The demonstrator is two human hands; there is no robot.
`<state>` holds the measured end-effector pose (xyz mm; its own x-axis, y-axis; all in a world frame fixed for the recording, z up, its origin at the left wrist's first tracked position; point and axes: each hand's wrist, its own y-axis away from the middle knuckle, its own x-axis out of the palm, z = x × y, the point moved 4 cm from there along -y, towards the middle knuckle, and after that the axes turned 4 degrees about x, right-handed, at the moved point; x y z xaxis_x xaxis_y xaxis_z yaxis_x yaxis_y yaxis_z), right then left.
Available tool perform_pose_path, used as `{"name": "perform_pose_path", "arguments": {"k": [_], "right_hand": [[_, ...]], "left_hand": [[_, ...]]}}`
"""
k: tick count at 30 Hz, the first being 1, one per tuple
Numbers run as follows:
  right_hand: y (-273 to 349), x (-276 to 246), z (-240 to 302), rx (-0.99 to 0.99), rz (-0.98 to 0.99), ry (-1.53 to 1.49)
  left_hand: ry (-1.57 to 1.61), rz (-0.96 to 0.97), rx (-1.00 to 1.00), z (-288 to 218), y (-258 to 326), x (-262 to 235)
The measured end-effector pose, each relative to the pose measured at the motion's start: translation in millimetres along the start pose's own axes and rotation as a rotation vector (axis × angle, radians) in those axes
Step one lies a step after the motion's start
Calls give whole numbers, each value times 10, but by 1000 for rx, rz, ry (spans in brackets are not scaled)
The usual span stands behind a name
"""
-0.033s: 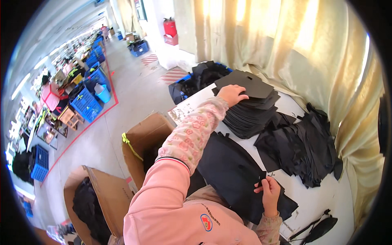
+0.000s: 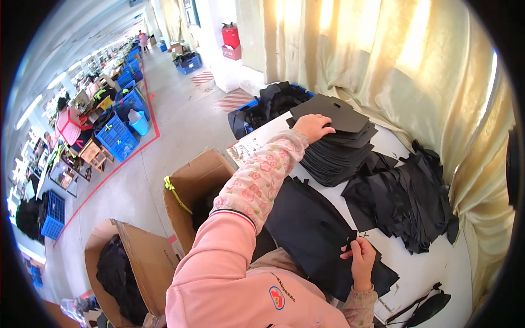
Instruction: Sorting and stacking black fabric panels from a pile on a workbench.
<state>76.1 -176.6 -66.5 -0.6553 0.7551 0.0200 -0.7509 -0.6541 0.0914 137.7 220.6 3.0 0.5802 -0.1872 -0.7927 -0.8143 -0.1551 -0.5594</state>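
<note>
My left hand reaches far across the white table and grips the near corner of the top black piece on a tall stack of black cut pieces. My right hand is close to my body. It pinches the edge of a large black sheet that lies flat in front of me. My left arm, in a pink floral sleeve, crosses over this sheet.
A loose heap of black offcuts lies on the table's right, by a yellow curtain. A black tool lies at the near right edge. Two open cardboard boxes stand on the floor to the left. A blue crate of black material sits beyond the table.
</note>
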Motion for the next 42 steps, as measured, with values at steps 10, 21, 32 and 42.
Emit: {"name": "perform_pose_path", "arguments": {"k": [10, 21, 32, 42], "right_hand": [[3, 115, 5, -16, -77, 27], [-290, -97, 628, -545, -406, 321], [-150, -204, 327, -423, -327, 141], [-163, -553, -425, -218, -14, -540]], "left_hand": [[121, -433, 2, -71, 220, -420], [976, -37, -272, -1748, 1636, -459], [940, 295, 186, -1873, 1793, -482], [1050, 480, 326, -1914, 1740, -507]]}}
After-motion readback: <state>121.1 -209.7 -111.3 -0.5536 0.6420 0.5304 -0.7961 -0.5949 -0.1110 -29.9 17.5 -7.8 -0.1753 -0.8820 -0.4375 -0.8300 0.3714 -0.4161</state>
